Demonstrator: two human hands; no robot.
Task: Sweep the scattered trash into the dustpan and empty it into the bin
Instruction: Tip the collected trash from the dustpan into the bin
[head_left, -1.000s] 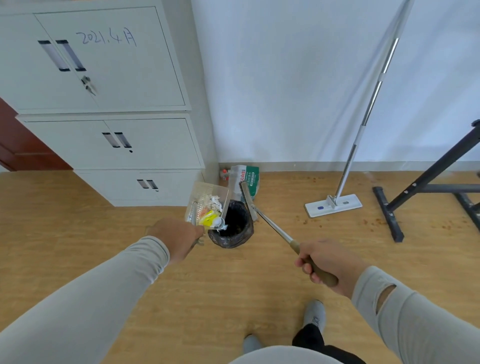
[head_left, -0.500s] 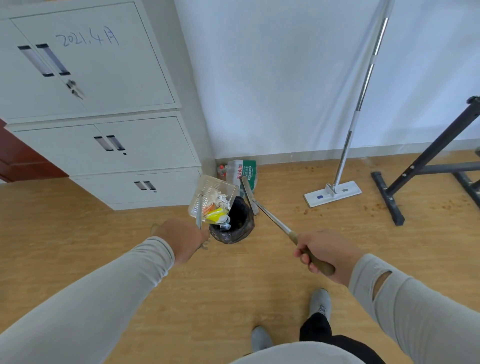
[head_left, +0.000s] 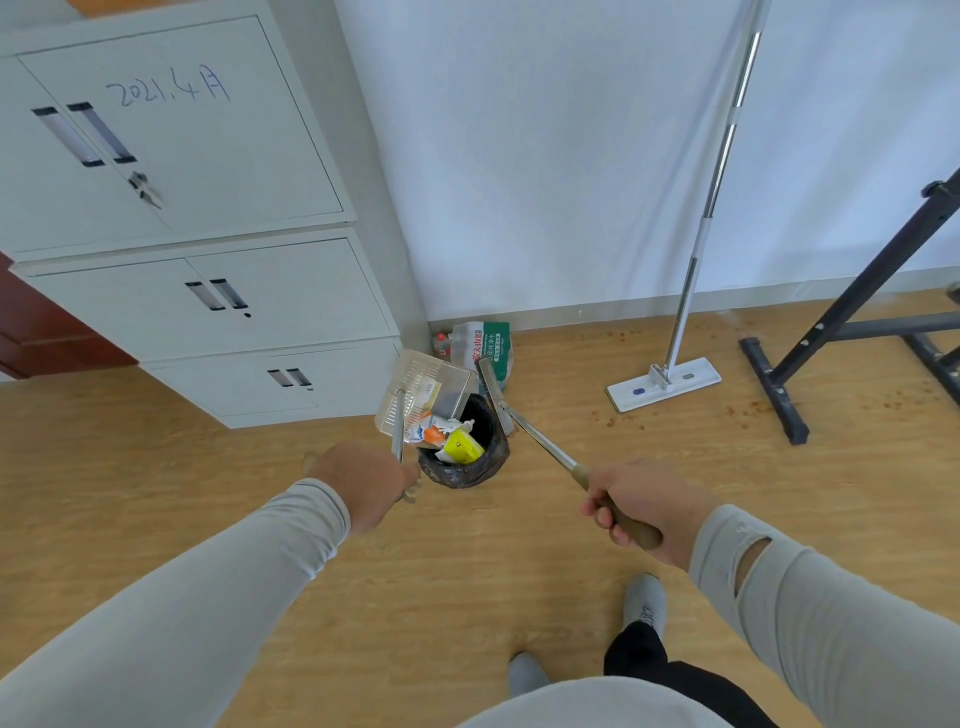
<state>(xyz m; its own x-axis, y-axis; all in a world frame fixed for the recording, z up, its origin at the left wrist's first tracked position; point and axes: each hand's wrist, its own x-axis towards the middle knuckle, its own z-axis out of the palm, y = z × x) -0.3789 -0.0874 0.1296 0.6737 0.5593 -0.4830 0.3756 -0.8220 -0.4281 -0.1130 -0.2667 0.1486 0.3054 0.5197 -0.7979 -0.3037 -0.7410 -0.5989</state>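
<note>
wooden floor (head_left: 467, 597); dustpan (head_left: 423, 397) tilted over bin (head_left: 465, 457), trash (head_left: 449, 441) sliding.

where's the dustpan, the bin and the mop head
dustpan (head_left: 415, 389): head view, on its clear ribbed tray, tipped over the bin.
bin (head_left: 491, 447): head view, on its black bag-lined right wall.
mop head (head_left: 696, 376): head view, on the flat white pad's right half, lying on the floor.

Person, seen from above: both arms in long, close-fitting light grey sleeves (head_left: 218, 587) reaching the wrists. Right sleeve (head_left: 810, 608) bears an open oval tear just behind the cuff. Light grey top at bottom centre. Black trousers (head_left: 660, 670), lower right. Light grey shoes (head_left: 644, 605).
</note>
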